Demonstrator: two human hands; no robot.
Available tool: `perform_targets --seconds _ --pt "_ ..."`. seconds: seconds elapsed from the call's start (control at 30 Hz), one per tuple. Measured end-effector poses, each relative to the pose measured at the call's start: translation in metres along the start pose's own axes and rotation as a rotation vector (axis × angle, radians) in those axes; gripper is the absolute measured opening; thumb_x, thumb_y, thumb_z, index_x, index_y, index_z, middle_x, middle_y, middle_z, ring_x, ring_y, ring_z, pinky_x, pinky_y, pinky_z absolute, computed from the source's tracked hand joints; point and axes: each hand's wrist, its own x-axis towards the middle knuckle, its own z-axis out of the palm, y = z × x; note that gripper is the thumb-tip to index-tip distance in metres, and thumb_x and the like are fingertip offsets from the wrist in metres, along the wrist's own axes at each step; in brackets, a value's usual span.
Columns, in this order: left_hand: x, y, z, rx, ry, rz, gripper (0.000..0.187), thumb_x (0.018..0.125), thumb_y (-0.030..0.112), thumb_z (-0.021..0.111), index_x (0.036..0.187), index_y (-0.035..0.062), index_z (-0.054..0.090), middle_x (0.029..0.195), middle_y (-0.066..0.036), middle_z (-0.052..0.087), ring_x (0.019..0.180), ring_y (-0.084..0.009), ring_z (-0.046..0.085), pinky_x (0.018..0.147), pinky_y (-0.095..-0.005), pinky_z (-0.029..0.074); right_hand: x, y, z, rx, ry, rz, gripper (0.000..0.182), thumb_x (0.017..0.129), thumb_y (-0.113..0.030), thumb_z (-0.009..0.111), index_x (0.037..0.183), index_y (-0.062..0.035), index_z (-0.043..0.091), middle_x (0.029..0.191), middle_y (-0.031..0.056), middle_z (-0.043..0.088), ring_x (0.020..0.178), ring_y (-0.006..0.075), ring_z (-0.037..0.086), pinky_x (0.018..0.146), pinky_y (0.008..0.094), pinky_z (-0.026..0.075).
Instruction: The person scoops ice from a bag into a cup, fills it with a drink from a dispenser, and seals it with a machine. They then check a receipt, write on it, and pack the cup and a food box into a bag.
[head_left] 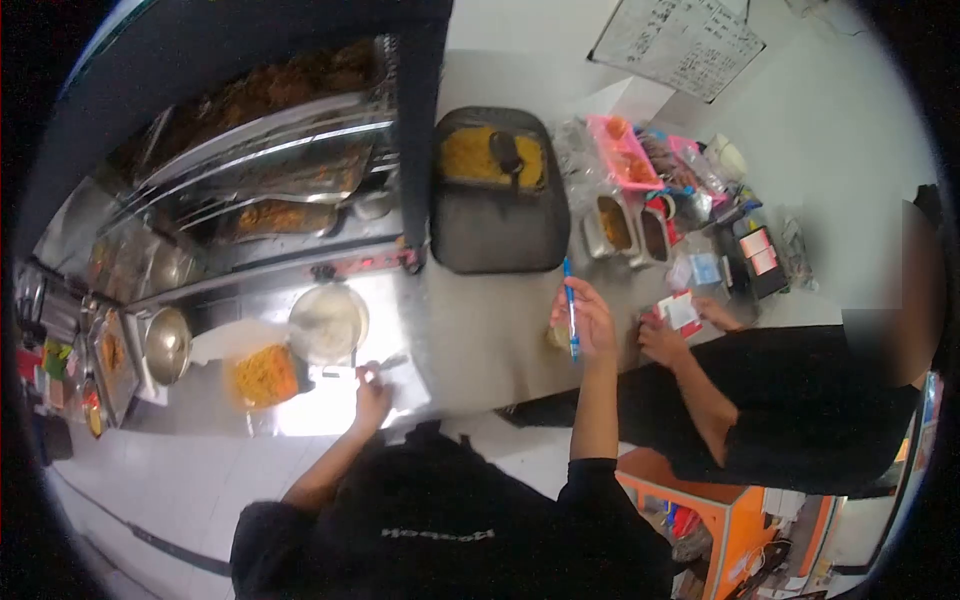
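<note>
My right hand (590,318) is raised over the counter, its fingers closed around a blue pen (570,300) held nearly upright. A small yellowish thing (556,338) shows beside that hand, partly hidden by it. My left hand (373,402) is down at the bright counter edge with its fingers drawn together; glare hides what is in them. To its right lies a white sheet (405,385), and just beyond is a round metal bowl (330,322) with pale contents. Orange-yellow food (263,377) on a wrapper sits left of this hand.
A black pan (500,235) with yellow food and a ladle (507,155) stands ahead. A display case (270,190) holds food trays at left. Metal containers (610,228) and a pink tray (625,152) sit right. A co-worker's hands (665,340) hold a red-and-white packet (680,314).
</note>
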Motion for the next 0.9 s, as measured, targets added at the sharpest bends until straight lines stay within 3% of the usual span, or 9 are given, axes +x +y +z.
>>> perform_targets --seconds 0.03,0.07,0.13,0.27,0.4,0.57,0.77,0.87,0.9 --pt "0.001 0.0 0.006 -0.013 0.008 -0.042 0.039 0.082 0.005 0.053 0.114 0.0031 0.033 0.065 -0.01 0.053 0.054 -0.0191 0.051 0.053 -0.0337 0.042 -0.004 0.022 0.011 0.218 -0.126 -0.065 0.036 0.089 -0.014 0.057 0.122 -0.0023 0.051 0.101 0.0059 0.055 0.086 0.0212 0.058 0.074 0.0361 0.051" --pt "0.009 -0.021 0.017 0.047 0.08 0.237 0.029 0.084 0.005 0.051 0.111 0.0048 0.041 0.07 -0.01 0.055 0.057 -0.0219 0.053 0.057 -0.0338 0.044 -0.009 0.047 0.021 0.224 -0.081 -0.04 0.037 0.088 -0.015 0.058 0.122 -0.0025 0.05 0.099 0.0057 0.055 0.086 0.0209 0.058 0.074 0.0363 0.051" --pt "0.003 0.013 0.015 0.111 -0.028 0.105 0.018 0.085 0.005 0.053 0.103 0.0058 0.049 0.079 -0.012 0.058 0.064 -0.0257 0.055 0.061 -0.0338 0.046 -0.022 0.103 0.036 0.217 0.015 0.049 0.037 0.089 -0.017 0.058 0.122 -0.0033 0.05 0.092 0.0044 0.056 0.081 0.0184 0.057 0.072 0.034 0.05" --pt "-0.003 0.031 0.012 0.367 -0.05 0.277 0.025 0.078 0.01 0.065 0.103 0.0103 0.058 0.091 -0.013 0.061 0.085 -0.0296 0.054 0.075 -0.0374 0.045 -0.047 0.205 0.051 -0.409 0.094 0.469 0.032 0.093 -0.021 0.054 0.121 -0.0054 0.052 0.077 0.0011 0.057 0.067 0.0102 0.055 0.063 0.0236 0.048" --pt "0.001 0.031 -0.001 0.693 -0.04 0.571 0.04 0.072 0.023 0.072 0.109 0.0162 0.06 0.115 -0.008 0.055 0.099 -0.0289 0.048 0.084 -0.0393 0.041 -0.063 0.248 0.07 -0.677 0.093 0.339 0.02 0.091 -0.013 0.054 0.109 -0.0043 0.055 0.076 0.0027 0.06 0.064 0.0088 0.055 0.058 0.0226 0.046" --pt "0.008 0.03 -0.01 0.671 -0.07 0.506 0.052 0.065 0.031 0.076 0.114 0.0208 0.059 0.129 -0.003 0.045 0.107 -0.0288 0.043 0.089 -0.0413 0.037 -0.049 0.266 0.075 -0.805 0.073 0.14 0.006 0.086 -0.006 0.058 0.087 -0.0028 0.053 0.071 0.0041 0.061 0.063 0.0077 0.056 0.058 0.0234 0.046" --pt "0.006 0.037 -0.008 0.697 -0.087 0.417 0.057 0.063 0.029 0.077 0.116 0.023 0.057 0.13 -0.001 0.042 0.11 -0.028 0.04 0.09 -0.0421 0.035 -0.04 0.27 0.07 -1.064 -0.043 0.112 0.013 0.08 -0.009 0.064 0.084 -0.0023 0.052 0.071 0.0082 0.064 0.065 0.0103 0.061 0.06 0.0271 0.048" --pt "0.004 0.039 -0.006 0.705 -0.082 0.382 0.058 0.063 0.03 0.077 0.116 0.0229 0.056 0.13 -0.001 0.042 0.109 -0.0284 0.04 0.088 -0.0425 0.034 -0.038 0.261 0.075 -1.115 0.138 0.036 0.016 0.077 -0.012 0.066 0.081 -0.0052 0.053 0.071 0.0096 0.063 0.066 0.0239 0.065 0.06 0.033 0.049" --pt "0.004 0.039 -0.006 0.716 -0.085 0.376 0.058 0.062 0.03 0.077 0.116 0.0229 0.056 0.13 -0.001 0.042 0.109 -0.0285 0.04 0.088 -0.0427 0.034 -0.039 0.261 0.072 -1.128 0.101 0.055 0.015 0.077 -0.012 0.066 0.081 -0.0052 0.053 0.07 0.0094 0.063 0.066 0.0236 0.065 0.06 0.0329 0.049"
